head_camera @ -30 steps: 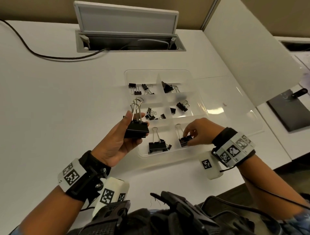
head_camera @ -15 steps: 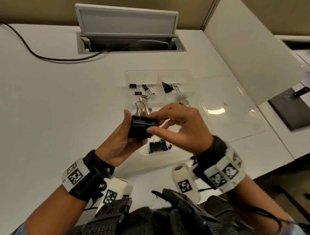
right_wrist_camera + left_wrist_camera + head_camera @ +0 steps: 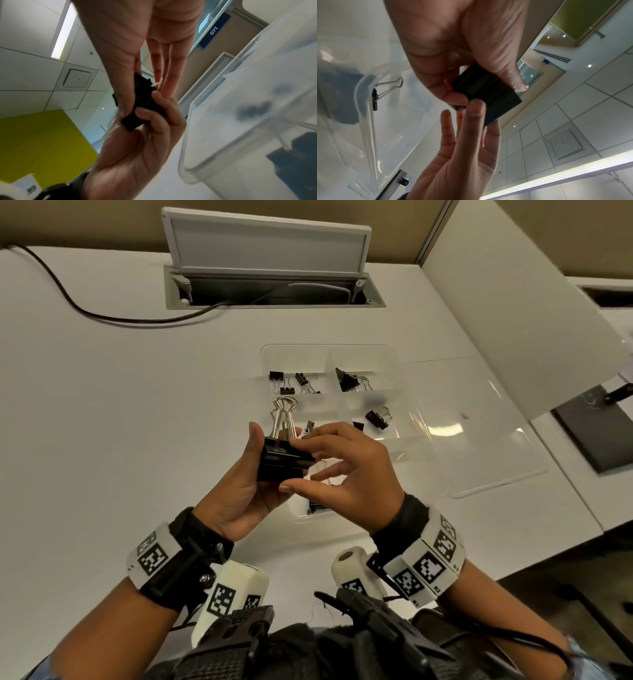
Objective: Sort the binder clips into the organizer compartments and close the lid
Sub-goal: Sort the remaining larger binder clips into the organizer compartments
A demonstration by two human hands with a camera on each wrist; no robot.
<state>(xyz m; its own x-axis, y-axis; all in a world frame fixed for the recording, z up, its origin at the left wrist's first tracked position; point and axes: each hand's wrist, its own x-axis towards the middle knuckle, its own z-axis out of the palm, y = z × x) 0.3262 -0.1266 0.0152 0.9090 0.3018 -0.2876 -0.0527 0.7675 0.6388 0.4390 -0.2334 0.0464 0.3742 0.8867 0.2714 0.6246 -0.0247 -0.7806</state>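
Stacked blk binder clips, handles up, held above tray

Our left hand and right hand were bare. We wore a black strap on each wrist, each carrying a white band printed with black-and-white square markers. A white camera housing hung under each wrist, and a silver bolt fixed the left one. A thin black cable trailed from the right wrist. Nearest us sat a dark chest rig and a blue sleeve.
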